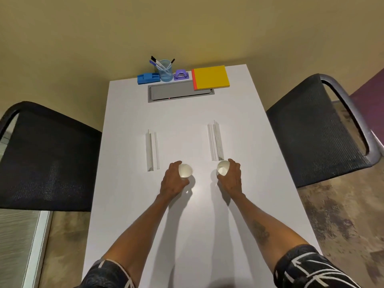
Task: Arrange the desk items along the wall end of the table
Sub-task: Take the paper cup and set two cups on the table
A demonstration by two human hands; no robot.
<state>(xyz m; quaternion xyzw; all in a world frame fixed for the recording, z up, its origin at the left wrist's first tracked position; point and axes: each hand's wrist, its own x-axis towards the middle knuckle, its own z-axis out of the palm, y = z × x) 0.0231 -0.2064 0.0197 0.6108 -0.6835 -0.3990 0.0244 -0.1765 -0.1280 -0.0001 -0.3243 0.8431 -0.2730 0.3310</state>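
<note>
My left hand (172, 181) grips a white paper cup (185, 170) and my right hand (232, 178) grips a second white paper cup (222, 167), both held just above the middle of the white table (187, 225). Two white folded card stands lie ahead: one (152, 150) left of my left hand, the other (216, 141) just beyond my right hand. Along the wall end sit a blue stapler-like box (148, 78), a clear blue pen holder (165, 70) with several pens, a purple hole punch (181, 75) and a yellow notepad stack (211, 77).
A grey cable hatch (176, 92) is set into the table just in front of the row of items; the notepad overlaps its right end. Black mesh chairs stand at the left (47, 159) and right (318, 129) sides. The wall rises right behind the table's far edge.
</note>
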